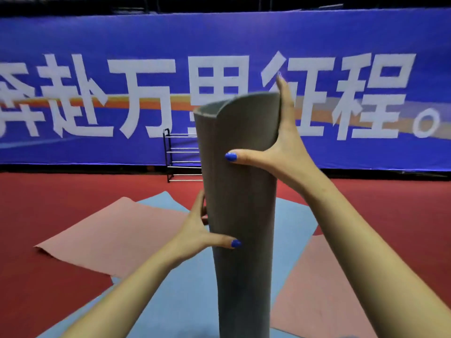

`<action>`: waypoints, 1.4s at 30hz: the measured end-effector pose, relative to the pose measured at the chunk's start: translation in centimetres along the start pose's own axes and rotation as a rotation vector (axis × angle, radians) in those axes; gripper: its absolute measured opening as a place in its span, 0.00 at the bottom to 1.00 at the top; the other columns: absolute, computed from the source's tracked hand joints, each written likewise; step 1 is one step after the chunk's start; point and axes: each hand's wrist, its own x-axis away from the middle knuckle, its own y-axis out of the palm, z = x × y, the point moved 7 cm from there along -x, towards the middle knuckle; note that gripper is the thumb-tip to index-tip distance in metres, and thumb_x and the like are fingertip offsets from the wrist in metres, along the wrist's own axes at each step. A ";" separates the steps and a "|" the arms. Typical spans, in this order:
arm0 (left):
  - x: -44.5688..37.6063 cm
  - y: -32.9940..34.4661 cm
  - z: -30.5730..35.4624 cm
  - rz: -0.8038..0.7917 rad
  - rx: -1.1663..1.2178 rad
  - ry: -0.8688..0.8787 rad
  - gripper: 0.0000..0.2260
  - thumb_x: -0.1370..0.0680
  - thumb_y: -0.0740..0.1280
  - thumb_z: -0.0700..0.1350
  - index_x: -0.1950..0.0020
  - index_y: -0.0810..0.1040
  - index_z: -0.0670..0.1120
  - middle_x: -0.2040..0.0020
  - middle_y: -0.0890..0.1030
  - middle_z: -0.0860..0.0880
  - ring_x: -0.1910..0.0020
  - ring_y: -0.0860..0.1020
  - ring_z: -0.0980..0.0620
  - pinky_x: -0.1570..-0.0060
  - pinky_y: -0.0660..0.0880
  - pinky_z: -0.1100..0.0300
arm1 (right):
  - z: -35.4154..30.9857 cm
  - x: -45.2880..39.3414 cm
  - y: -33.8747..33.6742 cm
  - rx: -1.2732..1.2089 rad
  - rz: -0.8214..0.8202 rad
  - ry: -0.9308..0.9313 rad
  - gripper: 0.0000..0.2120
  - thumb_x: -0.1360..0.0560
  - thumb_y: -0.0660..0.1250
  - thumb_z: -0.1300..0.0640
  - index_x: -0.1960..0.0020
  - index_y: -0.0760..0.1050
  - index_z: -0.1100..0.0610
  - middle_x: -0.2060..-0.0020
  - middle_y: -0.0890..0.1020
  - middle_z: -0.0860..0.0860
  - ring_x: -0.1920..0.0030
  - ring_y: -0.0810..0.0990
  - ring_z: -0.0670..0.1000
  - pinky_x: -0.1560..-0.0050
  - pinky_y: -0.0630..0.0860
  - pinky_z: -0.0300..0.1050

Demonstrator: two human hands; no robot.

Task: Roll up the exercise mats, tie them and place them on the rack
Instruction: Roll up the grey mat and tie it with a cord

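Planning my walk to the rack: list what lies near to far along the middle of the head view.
Rolled grey mat held upright by both hands → blue mat flat on the floor → bare red floor → rack → blue banner.

Single head-worn wide-angle view, faced forward and slightly down, very near the upright rolled grey mat (240,191) at centre, red floor (61,203) across the lower half, blue banner (97,45) far off at 12 o'clock, no second view.
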 end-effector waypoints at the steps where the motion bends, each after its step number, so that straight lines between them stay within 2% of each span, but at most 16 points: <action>1: 0.6 0.6 -2.0 -0.042 0.009 -0.045 0.49 0.40 0.82 0.36 0.35 0.58 0.71 0.41 0.75 0.58 0.45 0.78 0.59 0.55 0.78 0.65 | 1.7 1.0 0.7 -0.021 -0.016 0.061 0.55 0.46 0.81 0.41 0.31 0.48 0.30 0.31 0.60 0.43 0.33 0.67 0.47 0.35 0.72 0.50; 3: 1.6 2.4 -5.9 -0.150 0.010 -0.144 0.54 0.40 0.82 0.35 0.28 0.53 0.65 0.38 0.74 0.57 0.47 0.78 0.62 0.54 0.77 0.65 | 5.9 4.7 2.6 -0.014 -0.017 0.169 0.48 0.49 0.79 0.41 0.38 0.55 0.28 0.35 0.66 0.45 0.37 0.72 0.47 0.39 0.75 0.50; 5: 1.6 4.0 -8.7 -0.245 0.010 -0.196 0.55 0.40 0.82 0.35 0.26 0.51 0.62 0.37 0.74 0.56 0.48 0.78 0.64 0.52 0.77 0.64 | 8.7 7.9 3.2 -0.035 0.062 0.222 0.48 0.49 0.80 0.42 0.36 0.57 0.32 0.36 0.68 0.46 0.38 0.73 0.46 0.40 0.75 0.48; 7: 0.8 4.8 -10.0 -0.272 0.021 -0.241 0.54 0.40 0.82 0.35 0.27 0.52 0.63 0.36 0.72 0.57 0.45 0.77 0.62 0.50 0.78 0.62 | 10.4 8.6 2.4 -0.008 0.148 0.243 0.48 0.48 0.81 0.44 0.35 0.58 0.35 0.37 0.68 0.46 0.39 0.73 0.44 0.40 0.76 0.48; 10: -0.6 5.0 -11.0 -0.281 0.049 -0.232 0.55 0.41 0.83 0.38 0.28 0.52 0.65 0.34 0.69 0.60 0.39 0.73 0.64 0.46 0.76 0.63 | 11.5 7.6 1.3 -0.015 0.165 0.248 0.46 0.50 0.81 0.43 0.39 0.60 0.34 0.38 0.70 0.47 0.39 0.74 0.47 0.42 0.76 0.52; 14: -1.8 4.7 -11.9 -0.297 0.034 -0.232 0.56 0.41 0.83 0.39 0.28 0.50 0.65 0.34 0.68 0.62 0.39 0.71 0.65 0.44 0.76 0.62 | 12.3 6.3 1.8 0.011 0.077 0.287 0.42 0.50 0.79 0.39 0.44 0.60 0.33 0.39 0.69 0.47 0.40 0.74 0.46 0.43 0.77 0.50; 18: -2.5 4.5 -12.4 -0.317 0.016 -0.249 0.54 0.38 0.81 0.39 0.27 0.49 0.64 0.35 0.68 0.63 0.39 0.70 0.67 0.43 0.76 0.63 | 12.8 3.4 1.0 0.038 -0.009 0.334 0.35 0.49 0.78 0.34 0.51 0.64 0.42 0.42 0.70 0.49 0.43 0.74 0.48 0.51 0.76 0.40; 21: -3.1 4.2 -12.8 -0.298 0.001 -0.265 0.53 0.40 0.82 0.42 0.26 0.51 0.61 0.34 0.68 0.60 0.38 0.70 0.65 0.46 0.75 0.68 | 13.5 2.0 2.3 0.033 -0.111 0.369 0.36 0.48 0.79 0.36 0.48 0.65 0.42 0.42 0.72 0.51 0.46 0.76 0.49 0.56 0.76 0.39; 24: -3.2 3.5 -13.0 -0.290 0.007 -0.260 0.52 0.42 0.80 0.43 0.27 0.53 0.59 0.33 0.67 0.58 0.37 0.70 0.62 0.45 0.75 0.66 | 13.1 1.7 3.7 0.053 -0.051 0.331 0.33 0.47 0.77 0.38 0.49 0.65 0.47 0.46 0.73 0.50 0.47 0.77 0.50 0.55 0.79 0.44; 27: -3.0 2.5 -12.4 -0.280 0.019 -0.240 0.49 0.40 0.81 0.39 0.28 0.57 0.59 0.36 0.72 0.59 0.38 0.73 0.60 0.47 0.77 0.65 | 11.8 1.6 4.1 0.028 0.069 0.288 0.34 0.48 0.76 0.40 0.50 0.66 0.53 0.50 0.73 0.43 0.50 0.77 0.46 0.52 0.80 0.47; 31: -3.4 0.2 -9.6 -0.172 -0.015 -0.161 0.47 0.40 0.83 0.40 0.31 0.60 0.63 0.40 0.73 0.64 0.41 0.73 0.63 0.51 0.76 0.69 | 8.2 -0.2 3.5 0.007 0.109 0.176 0.33 0.46 0.80 0.38 0.51 0.66 0.48 0.53 0.74 0.38 0.53 0.77 0.38 0.56 0.79 0.37; 34: -3.8 -1.3 -8.1 -0.089 -0.002 -0.086 0.48 0.42 0.82 0.42 0.33 0.58 0.67 0.38 0.70 0.66 0.40 0.72 0.62 0.53 0.75 0.73 | 5.0 -1.6 2.3 -0.015 0.071 0.041 0.30 0.45 0.77 0.39 0.50 0.66 0.44 0.52 0.74 0.40 0.52 0.77 0.40 0.59 0.78 0.35; 36: -4.0 -0.8 -9.2 -0.121 0.031 -0.108 0.50 0.41 0.81 0.40 0.32 0.55 0.69 0.36 0.67 0.66 0.39 0.71 0.63 0.52 0.75 0.74 | 6.1 -1.1 2.7 -0.031 0.015 0.050 0.30 0.45 0.76 0.39 0.49 0.66 0.43 0.48 0.73 0.41 0.50 0.76 0.41 0.57 0.77 0.35; 39: -3.8 1.4 -13.5 -0.238 -0.016 -0.208 0.53 0.38 0.79 0.34 0.31 0.49 0.65 0.30 0.63 0.58 0.36 0.68 0.63 0.48 0.75 0.69 | 11.3 2.7 5.8 0.151 -0.079 0.125 0.30 0.45 0.73 0.37 0.48 0.64 0.42 0.42 0.68 0.45 0.42 0.71 0.41 0.44 0.71 0.36; 42: -4.5 1.9 -16.0 -0.203 -0.056 -0.265 0.52 0.38 0.78 0.32 0.30 0.49 0.62 0.31 0.63 0.56 0.38 0.68 0.61 0.49 0.78 0.63 | 15.2 4.7 7.3 0.250 -0.126 0.224 0.36 0.45 0.71 0.35 0.41 0.61 0.41 0.35 0.61 0.43 0.37 0.64 0.37 0.36 0.64 0.33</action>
